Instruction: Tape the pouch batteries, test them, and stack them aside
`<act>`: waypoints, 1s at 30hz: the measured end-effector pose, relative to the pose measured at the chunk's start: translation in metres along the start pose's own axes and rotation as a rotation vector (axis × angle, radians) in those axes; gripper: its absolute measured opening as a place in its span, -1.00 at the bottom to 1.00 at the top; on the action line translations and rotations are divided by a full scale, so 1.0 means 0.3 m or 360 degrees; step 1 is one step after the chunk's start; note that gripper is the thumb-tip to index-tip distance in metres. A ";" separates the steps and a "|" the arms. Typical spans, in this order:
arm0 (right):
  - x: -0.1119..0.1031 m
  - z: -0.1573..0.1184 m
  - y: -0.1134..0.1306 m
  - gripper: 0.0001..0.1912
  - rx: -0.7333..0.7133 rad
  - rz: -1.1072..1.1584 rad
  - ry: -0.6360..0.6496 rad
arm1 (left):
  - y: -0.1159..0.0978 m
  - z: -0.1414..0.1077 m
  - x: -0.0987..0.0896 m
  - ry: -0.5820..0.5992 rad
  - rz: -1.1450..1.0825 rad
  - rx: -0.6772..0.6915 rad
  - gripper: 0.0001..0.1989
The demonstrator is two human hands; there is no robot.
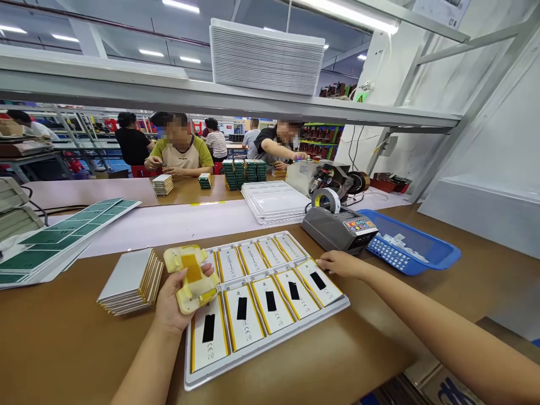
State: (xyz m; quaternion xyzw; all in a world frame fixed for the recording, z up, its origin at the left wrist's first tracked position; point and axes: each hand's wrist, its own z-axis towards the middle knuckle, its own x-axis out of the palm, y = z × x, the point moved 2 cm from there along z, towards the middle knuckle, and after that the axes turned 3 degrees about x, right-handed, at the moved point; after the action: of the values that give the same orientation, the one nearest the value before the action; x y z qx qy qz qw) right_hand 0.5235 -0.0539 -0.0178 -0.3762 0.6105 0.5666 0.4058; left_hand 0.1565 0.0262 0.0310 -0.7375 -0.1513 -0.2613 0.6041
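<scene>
My left hand (175,298) grips a pale yellow plastic jig (184,304) with an amber, tape-like patch in its middle, raised over the left side of a white tray (270,343). In the tray lie two rows of flat white battery packs (280,323) with yellow edges. The near-row packs each bear a black tape strip (270,301); no strips show on the far row's visible faces. At the tray's right far corner is my right hand (340,264), its fingers drawn together by the end pack. Whatever is between those fingertips is hidden.
A grey tape dispenser (337,230) stands beyond my right hand, beside a blue basket (439,253) with small white pieces. Stacked packs (126,278) sit at left, near green sheets (76,236). Behind are empty white trays (276,202), and a shelf (253,104) crosses overhead. Co-workers sit opposite.
</scene>
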 end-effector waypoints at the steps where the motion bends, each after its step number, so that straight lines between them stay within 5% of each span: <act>1: 0.003 0.001 0.004 -0.64 -0.0003 0.0087 0.0052 | 0.002 -0.004 0.003 0.0014 -0.0014 -0.0001 -0.68; 6: -0.002 -0.004 0.041 -0.69 0.0240 0.0501 0.0271 | 0.010 -0.026 0.013 0.0092 -0.0151 -0.0025 -0.60; 9: -0.051 0.032 0.135 -0.64 0.0168 0.0822 0.0284 | 0.024 -0.034 0.013 0.0161 -0.0242 -0.0101 -0.52; 12: -0.069 0.101 0.324 -0.66 -0.0010 0.1180 0.0251 | 0.041 -0.044 0.021 0.0329 -0.0323 -0.0160 -0.48; 15: -0.026 0.175 0.561 -0.73 -0.0168 0.1142 0.0176 | 0.060 -0.058 0.031 0.0454 -0.0358 -0.0250 -0.48; 20: 0.059 0.221 0.820 -0.77 -0.0323 0.1148 -0.0010 | 0.054 -0.049 0.009 0.0485 -0.0408 -0.0044 -0.55; 24: 0.059 0.199 0.770 -0.64 -0.0416 0.0608 -0.0132 | 0.041 -0.031 -0.014 0.0391 -0.0444 -0.0016 -0.58; 30: -0.008 0.235 0.363 -0.76 0.0054 0.0121 -0.0203 | 0.028 -0.032 -0.006 0.0390 -0.0562 0.0023 -0.57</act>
State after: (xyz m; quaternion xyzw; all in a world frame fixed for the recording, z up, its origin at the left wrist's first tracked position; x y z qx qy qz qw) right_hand 0.4291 0.0244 0.0247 -0.3089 0.6067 0.5941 0.4284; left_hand 0.1576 0.0152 0.0246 -0.6579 -0.2055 -0.4497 0.5681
